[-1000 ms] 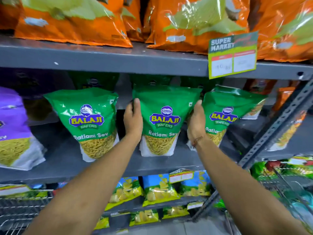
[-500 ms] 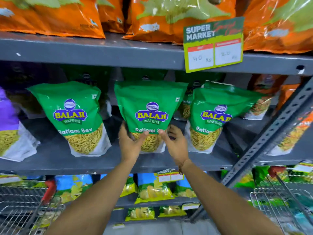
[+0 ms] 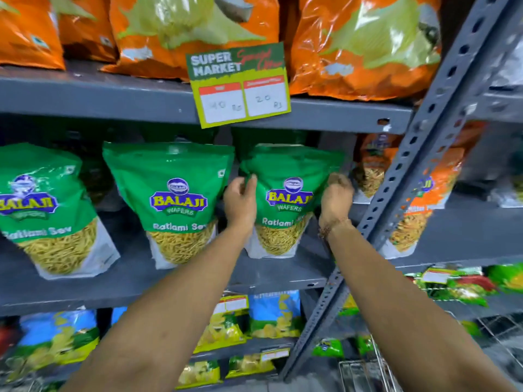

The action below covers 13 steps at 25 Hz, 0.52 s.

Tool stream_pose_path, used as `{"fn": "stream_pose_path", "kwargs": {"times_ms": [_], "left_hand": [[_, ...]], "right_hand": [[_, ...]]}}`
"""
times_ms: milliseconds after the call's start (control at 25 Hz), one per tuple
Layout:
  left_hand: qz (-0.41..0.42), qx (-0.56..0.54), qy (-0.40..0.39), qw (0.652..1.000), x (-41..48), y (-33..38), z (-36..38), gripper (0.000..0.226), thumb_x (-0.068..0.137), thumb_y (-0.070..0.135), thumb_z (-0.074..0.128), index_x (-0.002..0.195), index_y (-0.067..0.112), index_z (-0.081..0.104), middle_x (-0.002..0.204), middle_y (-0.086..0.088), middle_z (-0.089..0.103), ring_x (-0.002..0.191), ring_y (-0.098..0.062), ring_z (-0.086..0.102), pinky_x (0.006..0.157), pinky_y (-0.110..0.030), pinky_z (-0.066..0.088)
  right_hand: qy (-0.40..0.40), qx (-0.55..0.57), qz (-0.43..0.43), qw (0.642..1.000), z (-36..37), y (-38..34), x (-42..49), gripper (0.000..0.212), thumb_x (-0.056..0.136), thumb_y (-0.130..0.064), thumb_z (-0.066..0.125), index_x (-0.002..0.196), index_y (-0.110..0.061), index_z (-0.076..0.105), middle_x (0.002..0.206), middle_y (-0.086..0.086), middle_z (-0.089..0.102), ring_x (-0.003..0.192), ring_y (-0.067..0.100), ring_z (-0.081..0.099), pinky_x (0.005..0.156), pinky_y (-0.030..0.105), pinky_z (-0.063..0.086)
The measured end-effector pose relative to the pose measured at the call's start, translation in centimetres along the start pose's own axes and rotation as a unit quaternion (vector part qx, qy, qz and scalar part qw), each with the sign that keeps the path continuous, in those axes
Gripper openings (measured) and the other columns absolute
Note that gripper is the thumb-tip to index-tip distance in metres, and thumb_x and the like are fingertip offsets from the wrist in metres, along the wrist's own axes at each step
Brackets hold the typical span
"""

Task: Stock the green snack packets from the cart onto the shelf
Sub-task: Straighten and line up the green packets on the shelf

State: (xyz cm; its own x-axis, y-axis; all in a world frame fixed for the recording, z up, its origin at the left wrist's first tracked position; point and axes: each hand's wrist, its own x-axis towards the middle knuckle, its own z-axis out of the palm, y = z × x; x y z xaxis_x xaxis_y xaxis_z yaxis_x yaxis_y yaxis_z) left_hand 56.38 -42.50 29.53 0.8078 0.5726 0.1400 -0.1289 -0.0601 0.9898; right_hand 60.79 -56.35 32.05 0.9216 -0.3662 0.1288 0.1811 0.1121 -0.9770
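both hands, left hand (image 3: 240,203) and right hand (image 3: 335,200), pinch the right green packet (image 3: 285,199) by its side edges on the shelf (image 3: 85,290); it looks light, soft and crinkly, best held there.

There is one view only, from a wide-angle camera worn on the person's head. It faces forward, straight at a grey metal shelf (image 3: 119,281) close in front, at about the height of the middle level. Both forearms run up from the bottom edge toward the centre, and the left hand (image 3: 240,203) and right hand (image 3: 336,200) sit near the middle of the frame. The wide lens bends the slotted upright post (image 3: 402,171) on the right into a slant. A wire cart (image 3: 368,374) shows only at the lower right corner. The edges are blurred.
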Motion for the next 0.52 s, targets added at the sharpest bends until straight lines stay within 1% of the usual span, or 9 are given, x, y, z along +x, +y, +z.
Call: {"fn": "stream_pose_path", "kwargs": {"times_ms": [40, 80, 120, 160, 200, 240, 320, 400, 520], "left_hand": [[0.019, 0.020, 0.032, 0.999, 0.3, 0.2, 0.2, 0.026, 0.091, 0.026, 0.053, 0.094, 0.001, 0.060, 0.088, -0.017, 0.061, 0.081, -0.020, 0.052, 0.072, -0.027, 0.038], [0.028, 0.029, 0.035, 0.999, 0.1, -0.1, 0.2, 0.026, 0.090, 0.027, 0.054, 0.090, 0.002, 0.059, 0.080, -0.013, 0.059, 0.075, -0.020, 0.050, 0.067, -0.028, 0.034], [0.026, 0.020, 0.017, 0.999, -0.4, -0.7, 0.1, 0.025, 0.090, 0.030, 0.054, 0.092, 0.005, 0.058, 0.080, -0.009, 0.059, 0.075, -0.019, 0.053, 0.068, -0.029, 0.037], [0.008, 0.005, -0.019, 1.000, -1.1, -1.4, 0.0, 0.027, 0.089, 0.033, 0.055, 0.100, 0.009, 0.056, 0.089, -0.007, 0.061, 0.084, -0.020, 0.058, 0.075, -0.032, 0.043], [-0.023, 0.002, -0.061, 0.998, -1.7, -2.3, -0.1, 0.037, 0.087, 0.035, 0.057, 0.115, 0.012, 0.051, 0.103, -0.005, 0.062, 0.097, -0.021, 0.059, 0.084, -0.034, 0.046], [-0.049, 0.017, -0.111, 0.992, -2.4, -2.9, -0.4, 0.051, 0.085, 0.035, 0.061, 0.128, 0.016, 0.042, 0.115, 0.000, 0.058, 0.107, -0.018, 0.055, 0.092, -0.033, 0.045], [-0.064, 0.075, -0.177, 0.979, -3.0, -4.5, -0.9, 0.066, 0.078, 0.033, 0.070, 0.134, 0.022, 0.036, 0.119, 0.006, 0.053, 0.110, -0.012, 0.050, 0.093, -0.029, 0.042], [-0.047, 0.121, -0.178, 0.975, -3.2, -5.6, -1.2, 0.065, 0.073, 0.037, 0.074, 0.128, 0.025, 0.043, 0.123, 0.003, 0.059, 0.112, -0.016, 0.054, 0.095, -0.035, 0.046], [-0.077, 0.096, -0.181, 0.976, -3.0, -5.6, -1.2, 0.059, 0.076, 0.038, 0.071, 0.127, 0.025, 0.045, 0.129, -0.004, 0.059, 0.117, -0.022, 0.055, 0.099, -0.040, 0.048]], "right_hand": [[-0.001, 0.007, 0.011, 1.000, -0.3, -0.2, 0.5, 0.020, 0.094, -0.005, 0.038, 0.087, -0.008, 0.056, 0.066, -0.002, 0.043, 0.058, 0.006, 0.042, 0.047, 0.013, 0.032], [0.003, 0.011, 0.014, 1.000, -0.7, -0.1, 0.5, 0.019, 0.096, -0.010, 0.038, 0.097, -0.005, 0.057, 0.070, -0.004, 0.045, 0.066, 0.011, 0.044, 0.048, 0.012, 0.033], [-0.002, 0.013, 0.018, 1.000, -1.2, 0.8, 0.4, 0.026, 0.097, -0.020, 0.038, 0.107, -0.004, 0.054, 0.078, -0.004, 0.050, 0.079, 0.014, 0.047, 0.057, 0.012, 0.037], [-0.032, 0.007, 0.030, 0.999, -1.6, 2.1, 0.0, 0.035, 0.097, -0.032, 0.036, 0.113, -0.005, 0.051, 0.093, -0.004, 0.056, 0.093, 0.015, 0.050, 0.074, 0.013, 0.040], [-0.076, 0.005, 0.045, 0.996, -2.0, 3.8, -0.6, 0.050, 0.095, -0.044, 0.035, 0.127, -0.007, 0.045, 0.112, -0.006, 0.057, 0.106, 0.011, 0.052, 0.092, 0.017, 0.040], [-0.127, 0.009, 0.069, 0.989, -2.5, 5.1, -1.6, 0.062, 0.090, -0.054, 0.039, 0.135, -0.012, 0.037, 0.126, -0.006, 0.055, 0.115, 0.008, 0.052, 0.102, 0.026, 0.040], [-0.197, -0.030, 0.089, 0.976, -3.0, 7.3, -3.4, 0.082, 0.074, -0.067, 0.055, 0.137, -0.018, 0.032, 0.136, -0.002, 0.052, 0.123, 0.015, 0.052, 0.109, 0.044, 0.040], [-0.200, -0.083, 0.077, 0.973, -3.1, 7.9, -4.5, 0.075, 0.073, -0.059, 0.063, 0.130, -0.020, 0.033, 0.129, -0.001, 0.054, 0.123, 0.022, 0.052, 0.109, 0.050, 0.040], [-0.186, -0.088, 0.071, 0.976, -3.2, 6.8, -4.5, 0.067, 0.078, -0.047, 0.064, 0.129, -0.016, 0.035, 0.122, -0.002, 0.054, 0.121, 0.022, 0.053, 0.108, 0.050, 0.040]]}}
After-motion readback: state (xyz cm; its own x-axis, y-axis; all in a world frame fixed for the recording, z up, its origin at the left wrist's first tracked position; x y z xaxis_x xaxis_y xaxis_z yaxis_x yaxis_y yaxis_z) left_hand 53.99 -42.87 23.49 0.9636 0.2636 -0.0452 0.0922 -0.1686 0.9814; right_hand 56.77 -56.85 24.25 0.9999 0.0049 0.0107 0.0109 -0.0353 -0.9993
